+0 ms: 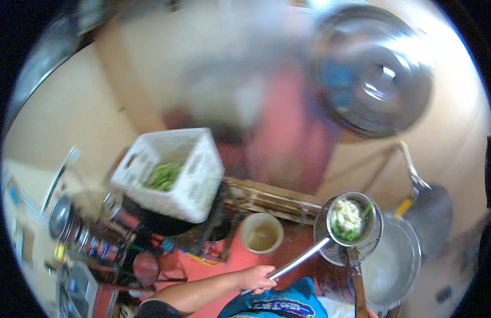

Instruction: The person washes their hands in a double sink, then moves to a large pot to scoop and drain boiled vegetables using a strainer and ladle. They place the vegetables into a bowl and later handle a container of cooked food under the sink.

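Note:
My left hand (259,279) is closed around the long metal handle of a round ladle (329,228), which holds white strips, perhaps noodles, and green vegetables (349,222). The ladle's bowl is over a wire mesh strainer (329,254). The strainer's wooden handle (358,294) runs down to the bottom edge, where a small part of my right hand (372,314) shows beside it; its grip cannot be made out. A large metal pot (388,262) with cloudy content stands to the right, partly behind the strainer.
A white plastic crate (189,194) with green vegetables stands at the left centre. Between crate and strainer is a pale bucket (262,233) with brownish liquid. A large shiny metal basin or lid (372,75) is at the upper right. Jars (98,246) stand lower left.

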`<act>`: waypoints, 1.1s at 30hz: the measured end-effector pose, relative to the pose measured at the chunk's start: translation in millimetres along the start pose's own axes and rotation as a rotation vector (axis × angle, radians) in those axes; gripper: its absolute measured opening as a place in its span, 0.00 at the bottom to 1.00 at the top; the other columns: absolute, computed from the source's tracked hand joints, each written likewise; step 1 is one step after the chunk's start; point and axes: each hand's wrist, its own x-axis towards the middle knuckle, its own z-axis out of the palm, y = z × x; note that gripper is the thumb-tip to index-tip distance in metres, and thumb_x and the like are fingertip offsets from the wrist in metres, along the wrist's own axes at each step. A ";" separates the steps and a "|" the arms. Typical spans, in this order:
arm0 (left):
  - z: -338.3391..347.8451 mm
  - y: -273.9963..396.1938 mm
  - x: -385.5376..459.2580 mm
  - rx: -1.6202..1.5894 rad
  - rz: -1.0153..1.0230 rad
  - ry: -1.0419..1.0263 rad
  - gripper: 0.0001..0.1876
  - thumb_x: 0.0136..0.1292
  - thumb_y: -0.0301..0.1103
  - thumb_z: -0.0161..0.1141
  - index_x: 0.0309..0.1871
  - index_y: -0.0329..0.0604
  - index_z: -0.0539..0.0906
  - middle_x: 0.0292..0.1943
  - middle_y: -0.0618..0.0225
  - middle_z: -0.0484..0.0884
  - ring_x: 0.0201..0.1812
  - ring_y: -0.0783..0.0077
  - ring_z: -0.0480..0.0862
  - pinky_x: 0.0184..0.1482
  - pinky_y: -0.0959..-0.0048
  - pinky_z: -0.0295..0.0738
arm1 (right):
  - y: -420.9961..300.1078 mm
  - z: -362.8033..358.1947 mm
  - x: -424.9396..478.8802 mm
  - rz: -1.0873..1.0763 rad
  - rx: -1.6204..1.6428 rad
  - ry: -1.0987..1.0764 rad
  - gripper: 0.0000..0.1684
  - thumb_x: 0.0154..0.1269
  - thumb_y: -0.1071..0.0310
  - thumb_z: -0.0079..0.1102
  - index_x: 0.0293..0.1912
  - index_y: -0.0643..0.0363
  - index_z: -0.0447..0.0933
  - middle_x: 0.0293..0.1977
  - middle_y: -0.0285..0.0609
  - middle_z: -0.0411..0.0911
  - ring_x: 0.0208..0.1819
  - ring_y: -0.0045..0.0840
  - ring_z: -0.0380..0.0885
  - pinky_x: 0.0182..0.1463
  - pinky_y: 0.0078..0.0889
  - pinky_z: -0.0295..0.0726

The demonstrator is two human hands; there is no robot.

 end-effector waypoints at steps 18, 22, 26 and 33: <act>-146.3 43.5 -253.1 -0.953 0.761 0.633 0.06 0.66 0.35 0.57 0.38 0.44 0.75 0.25 0.71 0.75 0.23 0.76 0.73 0.22 0.76 0.70 | -101.3 520.0 174.9 0.262 0.069 -1.073 0.18 0.63 0.57 0.54 0.44 0.62 0.73 0.35 0.42 0.78 0.30 0.24 0.74 0.35 0.25 0.74; -219.1 53.2 -261.0 -1.173 0.919 0.628 0.12 0.67 0.37 0.55 0.28 0.44 0.73 0.18 0.71 0.74 0.16 0.75 0.75 0.20 0.80 0.75 | -71.1 622.4 205.1 0.182 -0.023 -1.188 0.10 0.68 0.59 0.45 0.36 0.54 0.71 0.30 0.41 0.80 0.20 0.22 0.72 0.20 0.25 0.71; -230.3 54.5 -248.6 -1.029 0.778 0.960 0.23 0.64 0.57 0.58 0.28 0.46 0.75 0.17 0.75 0.73 0.16 0.82 0.74 0.16 0.84 0.72 | -63.4 624.2 218.7 0.175 -0.458 -1.075 0.16 0.64 0.53 0.48 0.26 0.51 0.74 0.16 0.35 0.71 0.12 0.18 0.63 0.15 0.23 0.60; -193.8 -110.1 -220.6 -0.435 0.658 1.373 0.10 0.67 0.37 0.56 0.45 0.42 0.77 0.32 0.65 0.80 0.31 0.71 0.78 0.31 0.77 0.74 | -199.6 435.0 264.5 -0.816 -0.961 -0.470 0.15 0.69 0.59 0.52 0.45 0.59 0.80 0.38 0.40 0.83 0.34 0.26 0.81 0.42 0.33 0.80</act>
